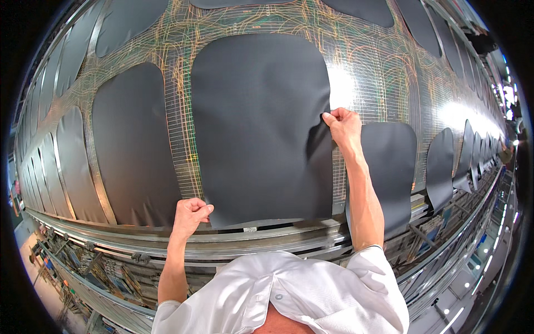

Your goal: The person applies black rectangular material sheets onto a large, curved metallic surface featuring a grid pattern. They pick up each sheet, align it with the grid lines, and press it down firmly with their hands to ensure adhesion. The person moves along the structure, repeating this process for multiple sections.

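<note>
A large dark grey sheet piece (256, 128) with rounded top corners lies in front of me on a long table surface (378, 83) covered in fine coloured lines. My right hand (342, 125) pinches its right edge a little above halfway, where the sheet is raised and buckled into a fold. At the lower left corner of the same piece, my left hand (192, 214) has thumb and fingers closed on the edge, close to the table's front.
Similar dark pieces lie to the left (128, 145) and right (384, 161), and more along the far side (128, 22). A metal rail (261, 239) runs along the near edge, with racks and framework (100, 278) below it. Bright glare sits on the surface at right.
</note>
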The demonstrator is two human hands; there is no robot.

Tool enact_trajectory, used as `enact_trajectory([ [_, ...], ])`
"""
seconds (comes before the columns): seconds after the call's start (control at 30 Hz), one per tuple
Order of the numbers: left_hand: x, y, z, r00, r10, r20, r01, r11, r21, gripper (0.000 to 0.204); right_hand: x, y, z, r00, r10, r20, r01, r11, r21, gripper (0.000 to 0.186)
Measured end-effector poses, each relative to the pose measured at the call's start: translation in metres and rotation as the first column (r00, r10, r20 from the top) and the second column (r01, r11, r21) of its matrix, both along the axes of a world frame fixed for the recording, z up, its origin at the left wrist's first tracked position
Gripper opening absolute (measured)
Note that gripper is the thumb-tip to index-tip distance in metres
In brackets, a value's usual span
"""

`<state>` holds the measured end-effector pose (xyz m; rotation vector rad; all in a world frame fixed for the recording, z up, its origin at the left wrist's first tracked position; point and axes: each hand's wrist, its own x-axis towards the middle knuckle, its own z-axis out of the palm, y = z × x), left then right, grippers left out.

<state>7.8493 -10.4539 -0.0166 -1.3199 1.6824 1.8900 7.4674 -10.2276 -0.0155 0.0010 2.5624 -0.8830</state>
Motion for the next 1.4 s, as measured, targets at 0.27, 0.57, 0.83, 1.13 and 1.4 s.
enact_trajectory([
  [0.27, -0.004, 0.0, 0.003, 1.0, 0.003, -0.002, -0.003, 1.0, 0.007, 0.02, -0.002, 0.0, -0.002, 1.0, -0.005, 0.017, 0.005, 1.0, -0.03, 0.019],
  [0.57, -0.008, -0.003, 0.005, 1.0, -0.007, 0.029, 0.007, 1.0, 0.0, 0.019, -0.003, 0.004, 0.004, 0.994, -0.033, 0.106, 0.046, 0.992, -0.118, 0.023],
  [0.83, -0.009, 0.002, 0.006, 0.999, 0.002, 0.034, -0.001, 1.0, -0.024, 0.02, 0.03, 0.01, 0.021, 0.998, -0.05, -0.048, 0.042, 0.988, -0.15, 0.054],
  [1.13, -0.004, -0.002, 0.005, 1.0, 0.011, 0.019, -0.012, 1.0, 0.014, 0.019, 0.1, 0.074, 0.018, 0.974, -0.096, 0.206, 0.136, 0.972, -0.193, 0.034],
  [1.4, -0.003, -0.002, 0.007, 0.999, 0.033, 0.041, -0.034, 0.999, 0.04, 0.019, 0.135, 0.109, 0.016, 0.898, -0.156, 0.411, 0.256, 0.946, -0.2, 0.019],
])
